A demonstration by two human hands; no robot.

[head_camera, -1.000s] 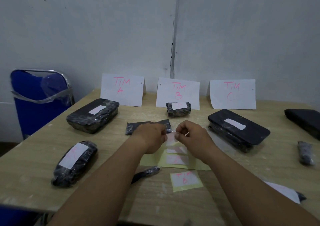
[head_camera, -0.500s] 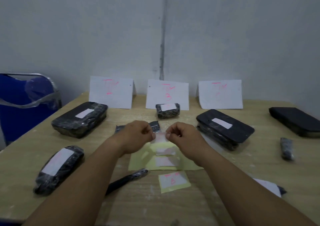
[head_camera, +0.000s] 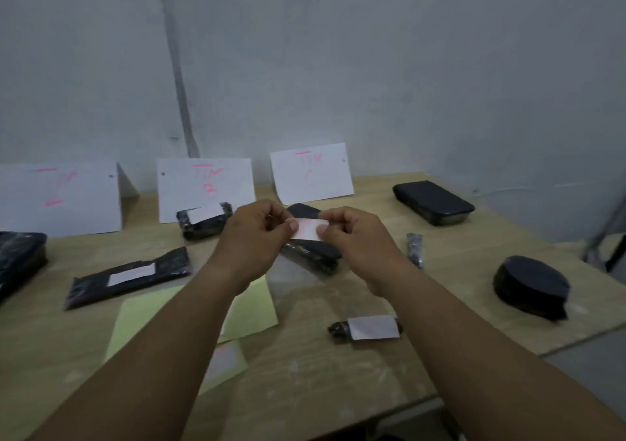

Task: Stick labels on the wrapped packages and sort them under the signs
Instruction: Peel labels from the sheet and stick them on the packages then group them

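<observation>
My left hand and my right hand pinch the two ends of a small white label, held in the air above a flat black package under the TIM C sign. The TIM B sign has a small labelled package in front of it. The TIM A sign stands at far left. A labelled flat package lies left of my arms. A yellow label backing sheet lies under my left forearm.
Unlabelled black packages lie at the right: a flat box, a round one and a thin one. A small labelled roll lies near the table's front edge. A big package sits at far left.
The label has come off the yellow sheet and both hands have raised it toward the package under TIM C. My view has swung to the right, bringing the right-hand packages into sight.
</observation>
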